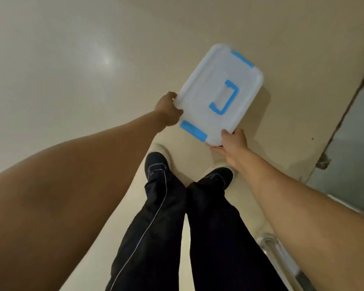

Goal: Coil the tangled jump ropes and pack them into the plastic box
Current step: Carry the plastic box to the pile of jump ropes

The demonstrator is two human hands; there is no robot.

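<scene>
Basically lidded box (219, 91) contents hidden, ropes unseen.

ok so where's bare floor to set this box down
Bare floor spreads wide left of the plastic box, beyond the left hand. A narrower strip runs between box and door frame. It is crowded near the shoes, the right hand and the metal rail.

we stand on the floor (72, 59) with our two shoes (156, 162) side by side; the plastic box (216, 89), lid on, sits ahead of them, slightly right. our left hand (168, 111) holds its left edge, our right hand (233, 141) its near corner. a door (349, 148) lies to the right.
</scene>
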